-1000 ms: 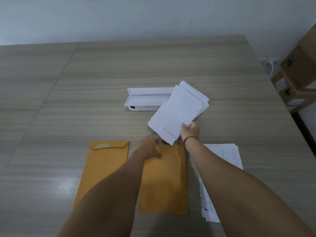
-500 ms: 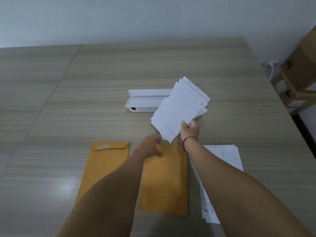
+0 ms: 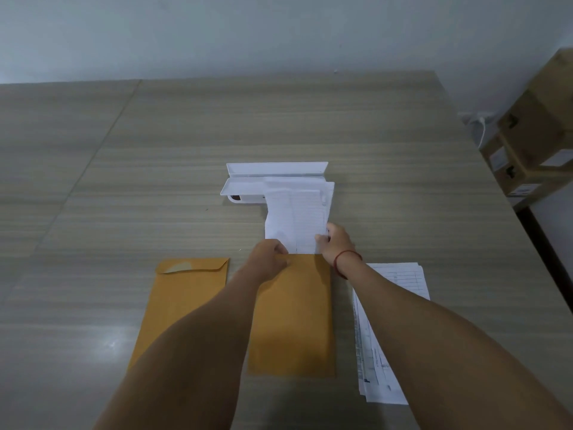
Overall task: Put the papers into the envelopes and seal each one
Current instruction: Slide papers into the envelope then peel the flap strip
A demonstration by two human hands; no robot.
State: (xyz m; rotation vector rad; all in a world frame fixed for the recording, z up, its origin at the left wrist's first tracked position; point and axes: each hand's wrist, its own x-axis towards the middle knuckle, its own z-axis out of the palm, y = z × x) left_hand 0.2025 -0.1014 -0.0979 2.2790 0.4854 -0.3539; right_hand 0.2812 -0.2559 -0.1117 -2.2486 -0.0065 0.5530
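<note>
since the earlier frames the folded papers [image 3: 294, 217] have swung from a tilt above the table [image 3: 93, 187] to stand straight in line with the middle envelope [image 3: 294, 318], their lower edge now at its mouth. furthest left, a second brown envelope [image 3: 183, 302] lies flat with its flap shut, just beside the left forearm. the left hand [image 3: 269, 259] has its fingers curled, pinching the top left corner of the middle envelope. behind the papers sits an open white case [image 3: 248, 181]. the right hand [image 3: 336, 240], with a red string [image 3: 344, 259] at the wrist, pinches the papers' lower right edge. further right lies a stack of printed sheets [image 3: 403, 280], partly under the right forearm, and cardboard boxes [image 3: 539, 128] stand past the table's edge.
</note>
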